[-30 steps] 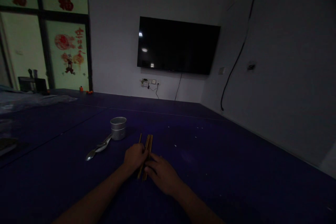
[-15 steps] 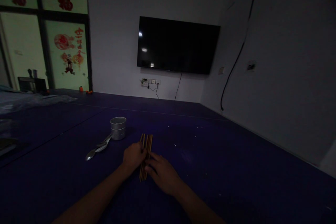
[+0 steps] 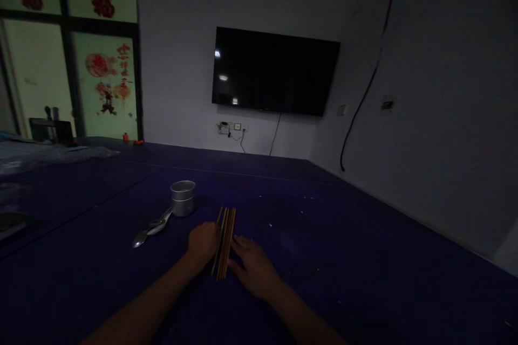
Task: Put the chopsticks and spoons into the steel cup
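Several thin wooden chopsticks (image 3: pixel 225 248) lie side by side on the dark purple tabletop (image 3: pixel 364 259), pointing away from me. My left hand (image 3: pixel 203 243) rests against their left side, its fingers curled in at the leftmost chopstick (image 3: pixel 214 266), which stands slightly apart from the others. Its fingertips are partly hidden. From the right, my right hand (image 3: pixel 253 265) touches the edge of the bundle with fingers stretched out and thumb apart. Left of the bundle stands a silver metal cup (image 3: pixel 183 199), with metal spoons (image 3: pixel 151 228) lying in front of it.
Clear plastic sheeting (image 3: pixel 52 156) and a dark flat object with a pale edge (image 3: pixel 12 223) lie at the left. Small white bits (image 3: pixel 270 225) dot the tabletop right of the chopsticks. A television (image 3: pixel 275 71) hangs on the wall beyond, and a black cable (image 3: pixel 366 89) runs down the right wall.
Chopsticks on the left have shifted right into the bundle, and one more now shows apart at its left. My left hand has drawn slightly left, uncovering the bundle's middle; the right hand stays beside it.
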Tool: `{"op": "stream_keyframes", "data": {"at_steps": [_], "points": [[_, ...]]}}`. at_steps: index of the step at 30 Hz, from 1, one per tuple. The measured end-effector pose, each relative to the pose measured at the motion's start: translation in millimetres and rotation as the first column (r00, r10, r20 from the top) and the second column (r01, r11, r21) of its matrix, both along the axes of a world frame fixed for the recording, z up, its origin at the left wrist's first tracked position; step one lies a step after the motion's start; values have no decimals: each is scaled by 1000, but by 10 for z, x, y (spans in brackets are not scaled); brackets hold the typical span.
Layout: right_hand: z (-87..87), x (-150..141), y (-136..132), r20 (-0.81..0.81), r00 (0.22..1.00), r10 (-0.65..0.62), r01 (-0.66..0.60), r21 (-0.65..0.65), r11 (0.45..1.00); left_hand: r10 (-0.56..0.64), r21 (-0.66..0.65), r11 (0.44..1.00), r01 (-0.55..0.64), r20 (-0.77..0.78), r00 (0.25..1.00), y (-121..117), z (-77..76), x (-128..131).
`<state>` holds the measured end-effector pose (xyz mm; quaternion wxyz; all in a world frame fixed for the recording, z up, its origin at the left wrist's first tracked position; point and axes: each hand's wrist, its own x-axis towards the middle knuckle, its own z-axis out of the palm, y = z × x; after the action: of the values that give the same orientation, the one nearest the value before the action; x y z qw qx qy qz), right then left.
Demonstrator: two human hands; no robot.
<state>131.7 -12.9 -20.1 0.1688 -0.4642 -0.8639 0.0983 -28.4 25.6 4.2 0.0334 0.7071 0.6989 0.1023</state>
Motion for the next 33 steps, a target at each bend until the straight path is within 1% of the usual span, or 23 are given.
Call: {"op": "stream_keyframes", "data": {"at_steps": [3,7,11,17,22,29,33], "points": [[18,0,-17,-15,1000,1,-2,-8,1000,-24,15,1000,24,3,1000,-2,-15,30],[13,-4,-25,-24,1000,-12,11,-15,1000,-18,24,1000,18,1,1000,3,-27,24],[27,-9,-33,-13,1000,8,-8,-37,999,-12,27,1000,12,-6,1000,21,-50,1],[50,-5,-33,-5,1000,23,-23,-52,998,-72,34,997,72,-3,997,17,-68,30],[61,-7,-35,-7,1000,28,-29,-57,998,-94,33,995,94,-1,996,6,-68,39],[41,-5,-25,10,999,34,-33,-60,998,-95,29,995,94,47,994,0,-66,44],[31,1,-23,4,999,41,-40,-60,997,-72,24,997,71,40,997,-15,-60,68]]}}
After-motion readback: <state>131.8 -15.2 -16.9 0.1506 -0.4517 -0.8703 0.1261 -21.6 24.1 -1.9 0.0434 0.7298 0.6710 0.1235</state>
